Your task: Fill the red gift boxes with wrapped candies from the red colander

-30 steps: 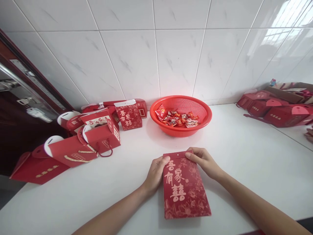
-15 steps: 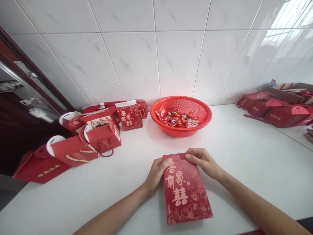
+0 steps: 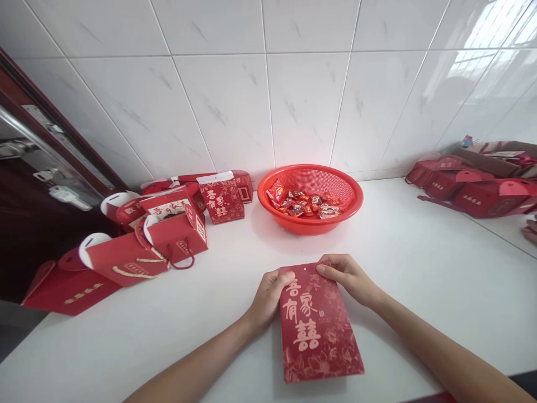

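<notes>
A red paper gift bag (image 3: pixel 319 330), folded flat and printed with pale characters and flowers, lies between my hands above the white counter. My left hand (image 3: pixel 268 296) is closed on its upper left edge, thumb on the front and fingers behind. At the upper right corner, my right hand (image 3: pixel 346 277) pinches it the same way. A small hole shows near the top edge. Beyond the hands stands a red plastic basket (image 3: pixel 310 225) with several wrapped candies (image 3: pixel 308 208) inside. To its left a standing red bag (image 3: pixel 222 200) carries the same print.
Several red gift boxes (image 3: pixel 130 254) with cord handles crowd the counter's left side. More red boxes (image 3: pixel 474 196) and an open cardboard box (image 3: pixel 489 162) sit at the far right. A tiled wall (image 3: pixel 310 112) closes the back; a door with keys (image 3: pixel 69 197) is at left.
The band along the bag's top edge, bent at a crease before, now lies level with the front. The bag's lower end has shifted very slightly left. Both hands keep their hold.
</notes>
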Demonstrator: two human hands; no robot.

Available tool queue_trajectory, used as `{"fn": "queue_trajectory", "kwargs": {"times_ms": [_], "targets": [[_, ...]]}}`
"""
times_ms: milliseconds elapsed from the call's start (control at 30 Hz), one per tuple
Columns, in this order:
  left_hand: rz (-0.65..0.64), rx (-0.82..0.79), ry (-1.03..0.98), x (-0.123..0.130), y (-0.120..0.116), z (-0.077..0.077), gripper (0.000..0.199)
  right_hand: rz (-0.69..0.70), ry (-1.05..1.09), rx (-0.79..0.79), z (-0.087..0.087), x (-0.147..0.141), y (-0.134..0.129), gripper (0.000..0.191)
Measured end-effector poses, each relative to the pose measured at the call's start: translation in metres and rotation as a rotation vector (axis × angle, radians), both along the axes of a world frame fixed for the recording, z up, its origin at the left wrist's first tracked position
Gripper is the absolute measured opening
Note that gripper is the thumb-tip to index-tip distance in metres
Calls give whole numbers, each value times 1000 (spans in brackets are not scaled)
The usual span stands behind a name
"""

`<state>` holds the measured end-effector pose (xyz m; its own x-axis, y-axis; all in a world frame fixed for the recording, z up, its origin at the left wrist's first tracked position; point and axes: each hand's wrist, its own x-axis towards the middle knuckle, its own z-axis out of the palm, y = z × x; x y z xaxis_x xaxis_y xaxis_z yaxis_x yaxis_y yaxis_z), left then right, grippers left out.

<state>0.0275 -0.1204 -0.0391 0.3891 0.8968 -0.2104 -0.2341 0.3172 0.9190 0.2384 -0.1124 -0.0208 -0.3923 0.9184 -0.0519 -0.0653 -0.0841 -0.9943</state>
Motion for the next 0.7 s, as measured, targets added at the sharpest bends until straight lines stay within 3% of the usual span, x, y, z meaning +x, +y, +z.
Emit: {"fn": "queue_trajectory", "kwargs": {"times_ms": [700], "targets": [[-10,-48,-6,-1,5,2,31,6,-31,16,1,1,1,40]]}}
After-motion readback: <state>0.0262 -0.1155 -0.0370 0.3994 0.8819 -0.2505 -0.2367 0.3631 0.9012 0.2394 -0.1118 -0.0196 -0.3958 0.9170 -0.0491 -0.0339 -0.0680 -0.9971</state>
